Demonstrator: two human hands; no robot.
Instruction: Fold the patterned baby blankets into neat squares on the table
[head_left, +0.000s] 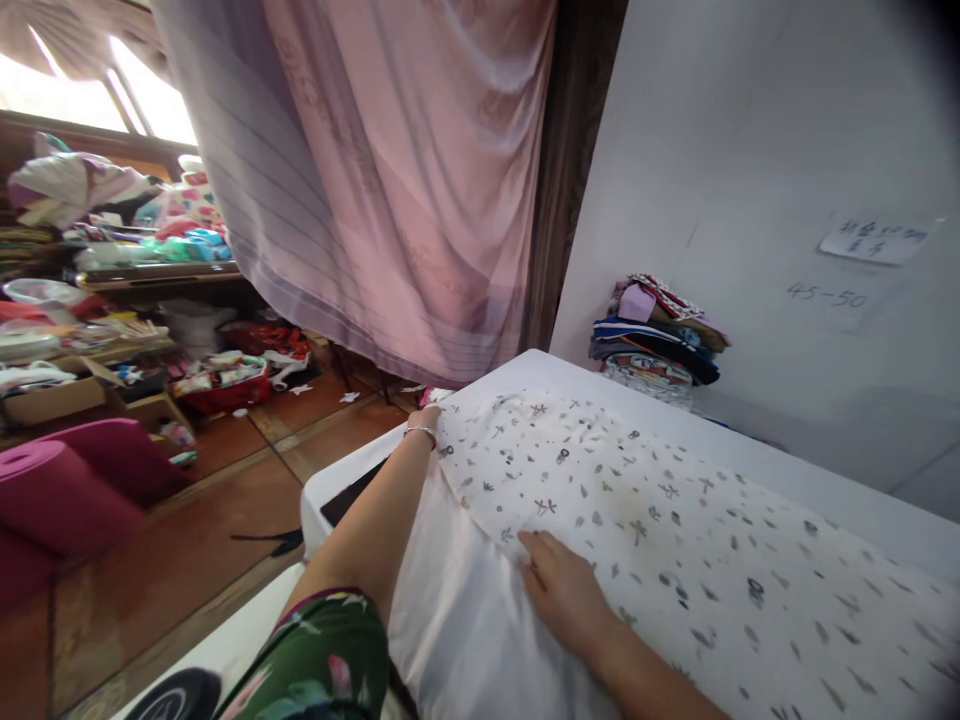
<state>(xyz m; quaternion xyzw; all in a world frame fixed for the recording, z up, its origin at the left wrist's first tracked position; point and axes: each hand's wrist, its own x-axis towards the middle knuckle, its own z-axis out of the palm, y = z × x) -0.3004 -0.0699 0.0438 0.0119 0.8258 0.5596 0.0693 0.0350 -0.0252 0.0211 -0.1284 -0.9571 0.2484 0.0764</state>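
A white cloth printed with small grey leaves and flowers [675, 520] lies spread over a white-covered table [750, 455]. My right hand [559, 585] rests flat on its near edge, fingers stretched out. My left hand [431, 418], with a bracelet at the wrist, reaches to the cloth's far left corner; its fingers are hidden behind the fabric there. A plain white layer [450, 610] shows under the printed cloth near me.
A stack of folded clothes [656, 340] sits at the table's far end against a white wall. A pink curtain [390, 180] hangs ahead. Cluttered shelves [97, 300] and dark red rolls [67, 480] stand left on the tiled floor. A dark flat object [349, 495] lies on the table's left edge.
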